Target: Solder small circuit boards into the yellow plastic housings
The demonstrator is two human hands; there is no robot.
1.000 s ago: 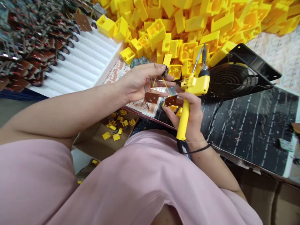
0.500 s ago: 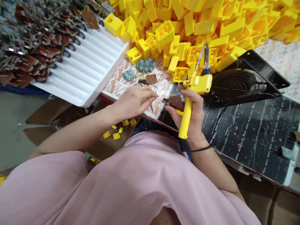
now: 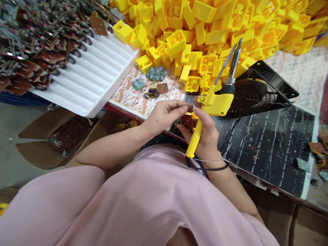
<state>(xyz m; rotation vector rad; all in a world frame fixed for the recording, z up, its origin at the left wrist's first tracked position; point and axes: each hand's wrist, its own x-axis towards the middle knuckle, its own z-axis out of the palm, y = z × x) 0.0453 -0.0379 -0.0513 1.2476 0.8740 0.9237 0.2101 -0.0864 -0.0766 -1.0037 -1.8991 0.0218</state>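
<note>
My right hand [image 3: 206,131] is wrapped round the yellow handle of a soldering gun [image 3: 216,104], its metal tip pointing up and away from me. Beside that hand's fingers is a small brown circuit board [image 3: 186,121], with a bit of a yellow housing [image 3: 192,115] showing behind it. My left hand [image 3: 167,116] is pinched, fingertips meeting those of the right hand above the board; what it pinches is too small to name. Just beyond lie small black round parts with wires [image 3: 151,93], a loose brown board [image 3: 162,88] and green boards [image 3: 156,73].
Yellow plastic housings [image 3: 205,20] are heaped across the back. At the left, a white foam tray [image 3: 102,68] bears many wired boards [image 3: 41,44]. A black fan [image 3: 256,92] stands right of the soldering gun, on a black mat [image 3: 266,150]. An open cardboard box [image 3: 33,150] sits below left.
My left hand has moved right, from over the table to the right hand's fingertips. The soldering gun has shifted slightly and its tip leans further right.
</note>
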